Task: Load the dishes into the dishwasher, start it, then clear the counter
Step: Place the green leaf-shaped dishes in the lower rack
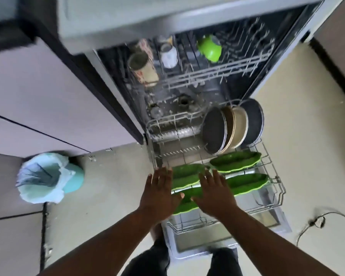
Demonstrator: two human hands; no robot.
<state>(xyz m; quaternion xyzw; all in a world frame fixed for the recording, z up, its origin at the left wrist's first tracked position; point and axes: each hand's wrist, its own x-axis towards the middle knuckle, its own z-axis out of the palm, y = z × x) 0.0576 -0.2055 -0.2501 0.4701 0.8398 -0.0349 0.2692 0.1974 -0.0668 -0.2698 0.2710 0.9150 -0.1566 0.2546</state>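
Observation:
The dishwasher stands open with its lower rack [275, 188] pulled out over the door. Several green leaf-shaped plates [235, 161] lie in the rack's front half. Round dark and cream plates [233, 129] stand on edge at its back right. My left hand [159, 193] and my right hand [213, 193] reach side by side over the green plates, fingers straight and spread, holding nothing. Whether they touch the plates I cannot tell. The upper rack [217, 70] holds mugs [142, 68] and a green bowl [209, 48].
A teal waste bin with a white liner [48, 177] stands on the floor to the left, by the cabinet fronts [38, 92]. A cable with a plug [315, 223] lies on the floor at the right. My legs are below the dishwasher door [197, 243].

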